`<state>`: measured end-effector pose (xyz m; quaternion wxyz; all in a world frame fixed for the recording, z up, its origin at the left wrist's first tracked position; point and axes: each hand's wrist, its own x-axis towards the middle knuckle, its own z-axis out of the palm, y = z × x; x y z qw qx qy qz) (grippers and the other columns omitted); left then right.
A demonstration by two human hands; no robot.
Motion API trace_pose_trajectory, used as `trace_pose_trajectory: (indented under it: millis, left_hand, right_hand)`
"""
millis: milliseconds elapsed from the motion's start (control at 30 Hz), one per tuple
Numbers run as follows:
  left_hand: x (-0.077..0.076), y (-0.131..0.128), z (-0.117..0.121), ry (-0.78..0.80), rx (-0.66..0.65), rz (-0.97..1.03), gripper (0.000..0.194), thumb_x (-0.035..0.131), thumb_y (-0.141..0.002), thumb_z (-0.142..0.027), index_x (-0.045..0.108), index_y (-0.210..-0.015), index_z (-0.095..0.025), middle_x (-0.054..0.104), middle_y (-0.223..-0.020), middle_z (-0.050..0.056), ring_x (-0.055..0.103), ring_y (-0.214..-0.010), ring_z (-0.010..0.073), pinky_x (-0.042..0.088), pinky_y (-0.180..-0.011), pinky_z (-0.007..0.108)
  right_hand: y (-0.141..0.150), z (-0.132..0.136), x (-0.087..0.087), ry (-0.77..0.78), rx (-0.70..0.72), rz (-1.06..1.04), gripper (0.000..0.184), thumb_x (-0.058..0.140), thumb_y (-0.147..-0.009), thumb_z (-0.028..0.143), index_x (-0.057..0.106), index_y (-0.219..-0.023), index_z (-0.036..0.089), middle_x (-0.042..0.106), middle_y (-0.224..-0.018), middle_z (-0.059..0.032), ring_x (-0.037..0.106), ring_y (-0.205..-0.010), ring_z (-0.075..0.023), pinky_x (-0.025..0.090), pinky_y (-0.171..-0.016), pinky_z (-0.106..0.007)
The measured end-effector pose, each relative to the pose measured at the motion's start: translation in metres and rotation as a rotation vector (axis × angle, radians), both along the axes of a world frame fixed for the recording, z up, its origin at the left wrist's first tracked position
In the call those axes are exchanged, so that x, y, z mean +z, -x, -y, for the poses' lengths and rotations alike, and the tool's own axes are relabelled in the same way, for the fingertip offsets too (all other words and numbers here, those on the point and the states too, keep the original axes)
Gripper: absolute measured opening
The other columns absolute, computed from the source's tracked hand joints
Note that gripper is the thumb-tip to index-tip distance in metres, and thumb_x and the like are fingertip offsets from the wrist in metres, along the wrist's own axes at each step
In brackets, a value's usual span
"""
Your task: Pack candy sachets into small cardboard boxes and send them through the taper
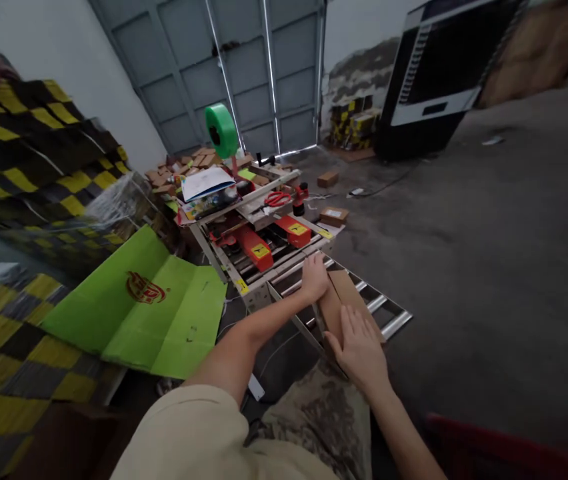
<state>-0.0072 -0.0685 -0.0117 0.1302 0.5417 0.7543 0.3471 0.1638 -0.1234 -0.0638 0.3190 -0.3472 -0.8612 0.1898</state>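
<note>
Brown carton under both hands on the roller conveyor

The carton (351, 292) is plain brown cardboard, longer than wide, with a thin dark line running lengthwise between two of its panels. It lies across the metal rollers by the near edge of the roller conveyor (395, 327). The left hand (315, 277), fingers bent, rests over its far-left corner; whether it grips, I cannot tell. The right hand (361, 348) is open and flat, fingers together on the carton's near part, clasping nothing.
</note>
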Motion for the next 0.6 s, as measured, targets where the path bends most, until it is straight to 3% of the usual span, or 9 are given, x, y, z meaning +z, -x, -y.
trace_pose_trajectory:
  millis: [67, 167, 233, 333, 433, 533, 600]
  left_hand:
    - [-0.003, -0.013, 0.024, -0.064, -0.202, 0.036, 0.052, 0.031, -0.096, -0.025, 0.041, -0.145, -0.011, 0.042, -0.151, 0.018, 0.032, -0.146, 0.0262, 0.019, -0.123, 0.046]
    - [-0.008, -0.035, 0.065, -0.02, -0.592, -0.013, 0.074, 0.045, -0.093, -0.052, 0.031, -0.153, -0.012, 0.033, -0.158, 0.019, 0.021, -0.152, 0.0299, 0.012, -0.125, 0.049]
    - [-0.009, -0.044, 0.082, 0.027, -0.686, -0.067, 0.096, 0.054, -0.083, -0.067, 0.024, -0.156, -0.014, 0.02, -0.164, 0.019, 0.009, -0.154, 0.0342, 0.008, -0.125, 0.053]
    - [-0.013, -0.049, 0.085, 0.055, -0.702, -0.141, 0.112, 0.064, -0.073, -0.071, 0.021, -0.157, -0.01, 0.009, -0.165, 0.023, 0.002, -0.154, 0.0388, 0.007, -0.124, 0.055]
    - [-0.026, -0.05, 0.07, 0.051, -0.654, -0.167, 0.114, 0.068, -0.071, -0.065, 0.021, -0.155, -0.005, 0.009, -0.164, 0.026, 0.002, -0.154, 0.0403, 0.004, -0.125, 0.054]
    - [-0.037, -0.034, 0.039, 0.084, -0.474, -0.104, 0.108, 0.067, -0.073, -0.059, 0.02, -0.154, -0.006, 0.009, -0.164, 0.025, 0.0, -0.154, 0.0405, -0.001, -0.124, 0.055]
    - [-0.032, -0.003, 0.01, 0.073, -0.33, -0.068, 0.1, 0.067, -0.074, -0.052, 0.025, -0.151, -0.005, 0.014, -0.163, 0.025, 0.001, -0.153, 0.0415, -0.003, -0.124, 0.055]
  right_hand:
    - [-0.005, -0.006, -0.01, 0.125, 0.048, -0.081, 0.075, 0.05, -0.092, 0.05, 0.033, -0.152, 0.008, 0.043, -0.149, -0.0243, 0.039, -0.141, -0.0369, 0.033, -0.115, -0.058]
    - [-0.028, -0.014, -0.008, 0.44, 0.193, -0.281, 0.103, 0.064, -0.082, 0.055, 0.008, -0.16, 0.017, 0.04, -0.152, -0.0201, 0.042, -0.141, -0.0307, 0.04, -0.114, -0.05]
    - [-0.044, -0.013, -0.003, 0.573, 0.215, -0.353, 0.115, 0.073, -0.074, 0.055, 0.005, -0.16, 0.021, 0.038, -0.154, -0.0186, 0.042, -0.141, -0.0305, 0.041, -0.113, -0.049]
    - [-0.059, -0.01, 0.004, 0.537, 0.106, -0.335, 0.099, 0.074, -0.072, 0.055, 0.03, -0.153, 0.021, 0.037, -0.155, -0.0164, 0.037, -0.143, -0.0336, 0.035, -0.117, -0.051]
    - [-0.074, -0.012, 0.008, 0.56, -0.023, -0.378, 0.086, 0.071, -0.073, 0.058, 0.043, -0.145, 0.021, 0.041, -0.152, -0.0149, 0.046, -0.137, -0.0347, 0.047, -0.109, -0.046]
    - [-0.106, -0.021, 0.006, 0.668, -0.18, -0.455, 0.088, 0.072, -0.067, 0.063, 0.047, -0.141, 0.022, 0.048, -0.146, -0.0153, 0.059, -0.123, -0.0345, 0.058, -0.095, -0.04]
    - [-0.134, -0.026, -0.001, 0.726, -0.282, -0.461, 0.088, 0.075, -0.063, 0.064, 0.05, -0.137, 0.022, 0.055, -0.139, -0.0153, 0.064, -0.114, -0.0344, 0.061, -0.09, -0.04]
